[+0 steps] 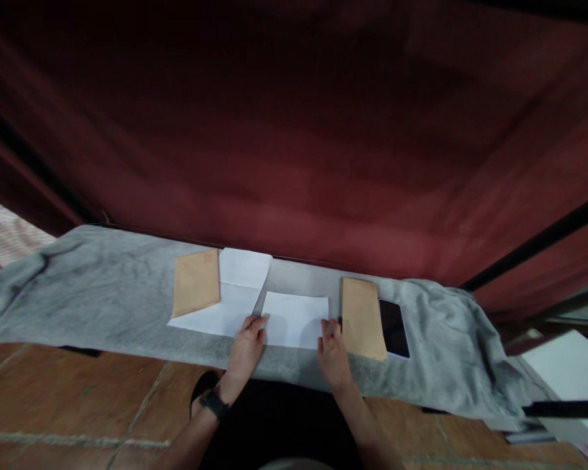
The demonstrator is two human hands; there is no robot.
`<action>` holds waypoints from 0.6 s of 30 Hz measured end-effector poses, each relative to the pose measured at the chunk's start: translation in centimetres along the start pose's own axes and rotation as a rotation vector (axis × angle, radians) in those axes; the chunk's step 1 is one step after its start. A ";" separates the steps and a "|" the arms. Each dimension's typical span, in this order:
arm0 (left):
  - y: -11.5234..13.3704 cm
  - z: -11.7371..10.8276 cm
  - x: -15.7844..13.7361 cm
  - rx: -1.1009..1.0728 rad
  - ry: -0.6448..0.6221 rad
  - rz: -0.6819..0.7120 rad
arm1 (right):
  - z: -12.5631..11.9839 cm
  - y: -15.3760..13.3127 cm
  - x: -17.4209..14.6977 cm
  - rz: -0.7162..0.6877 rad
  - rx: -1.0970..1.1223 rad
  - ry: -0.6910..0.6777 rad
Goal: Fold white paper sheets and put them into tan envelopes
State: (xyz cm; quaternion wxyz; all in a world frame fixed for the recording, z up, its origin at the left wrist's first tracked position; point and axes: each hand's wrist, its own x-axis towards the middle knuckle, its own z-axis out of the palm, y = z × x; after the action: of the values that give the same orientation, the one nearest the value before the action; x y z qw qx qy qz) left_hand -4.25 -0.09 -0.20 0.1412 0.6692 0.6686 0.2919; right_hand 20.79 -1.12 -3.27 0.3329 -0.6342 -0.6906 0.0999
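Observation:
A white sheet of paper (296, 318) lies in front of me on the grey cloth. My left hand (246, 347) pinches its left edge, fingers closed. At the right edge, my right hand (330, 349) has its fingers bent around the paper's side. Left of this sheet are more white papers (245, 267), one with a crease across it. A brown envelope (196, 282) with a small reddish mark rests partly on them. Close by my right hand is a stack of brown envelopes (362, 316).
A dark-screened phone or tablet (394, 328) lies right of the envelope stack. The grey cloth (108, 294) covers a long, narrow surface. Behind it hangs a dark red curtain (294, 163). A white panel (568, 369) and a black bar (568, 409) stand at the far right.

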 end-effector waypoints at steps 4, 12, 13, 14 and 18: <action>1.5 0.0 -0.3 0.159 0.010 0.071 | -0.5 -1.0 0.1 -0.028 -0.009 -0.019; 5.0 5.4 0.7 0.198 -0.095 0.290 | 3.4 -6.2 4.2 0.013 0.328 -0.146; 4.9 5.9 0.8 0.221 -0.106 0.290 | 3.9 -6.5 4.6 0.003 0.316 -0.153; 4.8 6.3 0.7 0.244 -0.111 0.287 | 4.2 -6.6 4.7 -0.016 0.288 -0.163; 4.1 6.7 0.6 0.300 -0.111 0.280 | 4.6 -6.2 4.4 -0.111 0.076 -0.183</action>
State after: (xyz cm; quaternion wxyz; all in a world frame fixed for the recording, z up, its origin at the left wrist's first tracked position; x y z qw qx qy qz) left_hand 2.94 1.57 -3.00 0.0347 0.7842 0.5962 0.1685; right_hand 13.21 3.26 -1.85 0.2971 -0.5702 -0.7479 0.1650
